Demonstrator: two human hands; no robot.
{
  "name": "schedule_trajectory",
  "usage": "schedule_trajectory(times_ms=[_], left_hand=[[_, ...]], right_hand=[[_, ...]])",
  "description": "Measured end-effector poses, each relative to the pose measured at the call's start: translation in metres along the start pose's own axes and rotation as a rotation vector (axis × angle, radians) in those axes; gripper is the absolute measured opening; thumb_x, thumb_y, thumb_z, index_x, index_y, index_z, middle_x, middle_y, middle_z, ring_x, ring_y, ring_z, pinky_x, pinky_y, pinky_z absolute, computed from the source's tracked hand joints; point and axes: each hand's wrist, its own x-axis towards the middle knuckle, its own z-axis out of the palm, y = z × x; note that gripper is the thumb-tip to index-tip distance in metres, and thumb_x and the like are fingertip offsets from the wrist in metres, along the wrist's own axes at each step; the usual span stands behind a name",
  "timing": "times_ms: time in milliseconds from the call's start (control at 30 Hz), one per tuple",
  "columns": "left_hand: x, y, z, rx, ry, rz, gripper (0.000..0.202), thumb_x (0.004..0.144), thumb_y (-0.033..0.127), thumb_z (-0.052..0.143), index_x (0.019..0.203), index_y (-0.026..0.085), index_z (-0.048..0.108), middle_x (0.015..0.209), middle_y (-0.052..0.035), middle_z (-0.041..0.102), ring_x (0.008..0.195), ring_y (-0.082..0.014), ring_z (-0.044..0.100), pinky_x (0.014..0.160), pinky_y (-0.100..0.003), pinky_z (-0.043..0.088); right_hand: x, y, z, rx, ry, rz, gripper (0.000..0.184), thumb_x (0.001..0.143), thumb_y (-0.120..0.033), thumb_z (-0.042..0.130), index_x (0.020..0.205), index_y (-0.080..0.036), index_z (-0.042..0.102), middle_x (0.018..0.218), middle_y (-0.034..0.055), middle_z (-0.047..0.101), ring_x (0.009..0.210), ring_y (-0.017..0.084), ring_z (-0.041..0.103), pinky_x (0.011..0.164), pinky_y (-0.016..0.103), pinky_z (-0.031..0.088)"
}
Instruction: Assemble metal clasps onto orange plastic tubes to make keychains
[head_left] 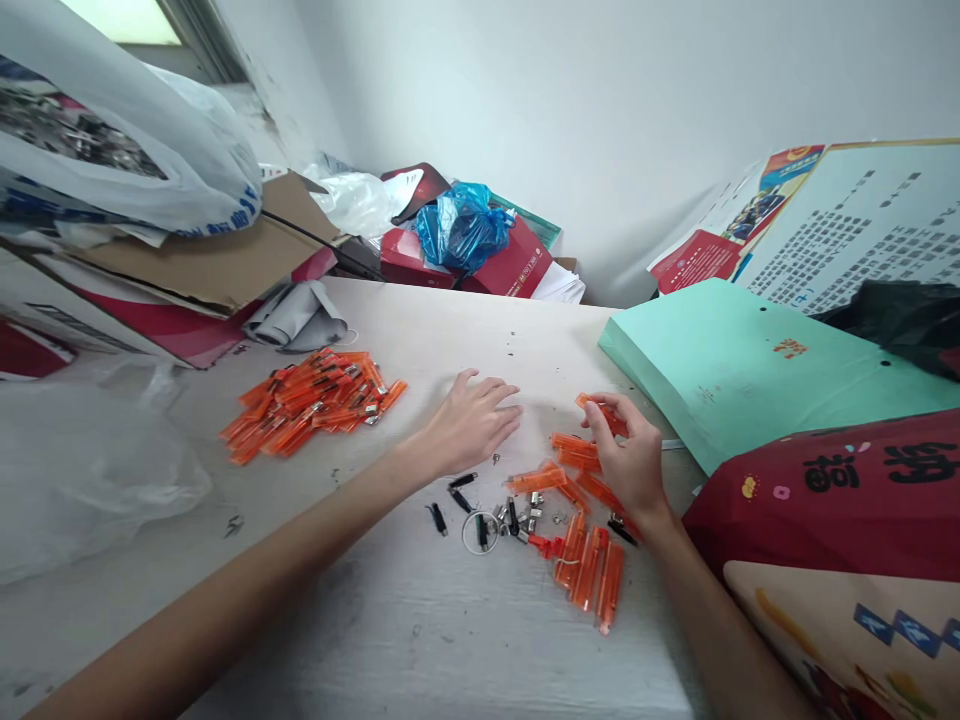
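My right hand [628,448] pinches an orange lighter body [583,400] between thumb and fingers, above the right side of the table. My left hand [472,422] hovers over the middle, fingers spread, with nothing in it. Below my right hand lie several loose orange lighter bodies [589,560]. Small metal lighter caps [534,515], red pieces [546,546] and slim black parts [439,518] are scattered beside them, together with a pale ring [480,533]. To the left of my left hand is a heap of orange lighters [307,405], some showing metal tops.
A mint-green folder [712,350] and a red printed bag [840,500] flank my right arm. Cardboard [217,250] and a white plastic bag of metal parts [210,170] stand at left, above a clear plastic bag [82,470]. A blue bag [465,228] sits by the wall.
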Motion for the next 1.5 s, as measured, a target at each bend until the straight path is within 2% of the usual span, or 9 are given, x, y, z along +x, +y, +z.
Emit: schedule_trajectory(times_ms=[233, 400, 500, 633, 767, 933, 1100, 1233, 1500], left_hand=[[-0.052, -0.017, -0.020, -0.239, 0.091, -0.100, 0.029, 0.105, 0.027, 0.049, 0.124, 0.026, 0.071, 0.138, -0.0075, 0.067, 0.128, -0.0250, 0.059, 0.113, -0.051, 0.041], [-0.084, 0.002, -0.031, -0.519, 0.186, -0.100, 0.052, 0.099, 0.035, 0.064, 0.148, 0.025, 0.048, 0.145, -0.0100, 0.062, 0.134, -0.0243, 0.058, 0.111, -0.042, 0.049], [-0.096, 0.007, -0.027, -0.457, 0.266, -0.006, 0.039, 0.099, 0.031, 0.065, 0.136, 0.021, 0.057, 0.128, -0.0102, 0.071, 0.117, -0.0247, 0.068, 0.100, -0.041, 0.055], [-0.104, -0.001, -0.021, -0.378, 0.338, 0.017, 0.019, 0.103, 0.020, 0.055, 0.117, 0.019, 0.068, 0.104, -0.0053, 0.078, 0.092, -0.0211, 0.074, 0.085, -0.038, 0.055], [-0.108, -0.012, -0.024, -0.461, 0.318, -0.210, 0.016, 0.104, 0.030, 0.056, 0.110, 0.022, 0.068, 0.100, -0.0021, 0.079, 0.087, -0.0201, 0.073, 0.080, -0.035, 0.054], [-0.109, -0.009, -0.031, -0.853, 0.293, -0.401, 0.013, 0.106, 0.032, 0.050, 0.104, 0.020, 0.056, 0.098, -0.0015, 0.074, 0.086, -0.0162, 0.072, 0.081, -0.031, 0.053], [-0.110, 0.009, -0.035, -1.167, 0.179, -0.477, 0.019, 0.107, 0.035, 0.046, 0.115, 0.020, 0.053, 0.103, -0.0041, 0.070, 0.085, -0.0148, 0.065, 0.085, -0.031, 0.049], [-0.112, 0.017, -0.038, -1.372, 0.133, -0.526, 0.021, 0.107, 0.037, 0.044, 0.111, 0.019, 0.055, 0.099, -0.0040, 0.063, 0.082, -0.0156, 0.057, 0.080, -0.031, 0.045], [-0.118, 0.015, -0.038, -1.406, 0.153, -0.586, 0.026, 0.106, 0.041, 0.044, 0.093, 0.020, 0.051, 0.089, -0.0019, 0.045, 0.087, -0.0174, 0.042, 0.079, -0.031, 0.035]], right_hand=[[-0.022, -0.023, 0.012, 0.057, -0.136, 0.015, 0.028, 0.097, -0.045, 0.061, 0.103, -0.020, 0.072, 0.097, 0.0068, 0.076, 0.084, 0.022, 0.072, 0.074, 0.034, 0.057], [-0.040, -0.067, 0.027, 0.060, -0.580, -0.007, 0.024, 0.104, -0.041, 0.047, 0.119, -0.024, 0.057, 0.099, 0.0044, 0.073, 0.079, 0.018, 0.067, 0.069, 0.031, 0.054], [-0.042, -0.088, 0.042, -0.011, -0.726, -0.098, 0.021, 0.105, -0.038, 0.046, 0.120, -0.025, 0.053, 0.102, 0.0045, 0.073, 0.078, 0.019, 0.067, 0.075, 0.034, 0.053], [-0.039, -0.089, 0.063, 0.021, -0.690, -0.103, 0.034, 0.101, -0.044, 0.056, 0.128, -0.026, 0.047, 0.090, -0.0001, 0.073, 0.071, 0.017, 0.064, 0.069, 0.030, 0.050], [-0.038, -0.066, 0.067, 0.005, -0.528, -0.106, 0.045, 0.096, -0.048, 0.065, 0.132, -0.026, 0.051, 0.088, -0.0002, 0.072, 0.070, 0.016, 0.062, 0.064, 0.029, 0.047], [-0.041, -0.045, 0.058, -0.219, -0.686, -0.312, 0.023, 0.100, -0.042, 0.062, 0.115, -0.030, 0.073, 0.113, 0.0058, 0.069, 0.102, 0.022, 0.064, 0.087, 0.036, 0.051], [-0.047, -0.049, 0.062, -0.358, -0.726, -0.434, 0.019, 0.104, -0.031, 0.056, 0.106, -0.029, 0.074, 0.102, 0.0045, 0.067, 0.095, 0.020, 0.058, 0.084, 0.036, 0.045], [-0.050, -0.054, 0.063, -0.371, -0.766, -0.370, 0.011, 0.104, -0.026, 0.056, 0.101, -0.024, 0.066, 0.101, 0.0023, 0.065, 0.093, 0.018, 0.060, 0.086, 0.036, 0.044], [-0.052, -0.066, 0.059, -0.353, -0.790, -0.257, 0.004, 0.101, -0.024, 0.059, 0.097, -0.022, 0.057, 0.101, 0.0005, 0.063, 0.096, 0.018, 0.059, 0.093, 0.039, 0.042]])
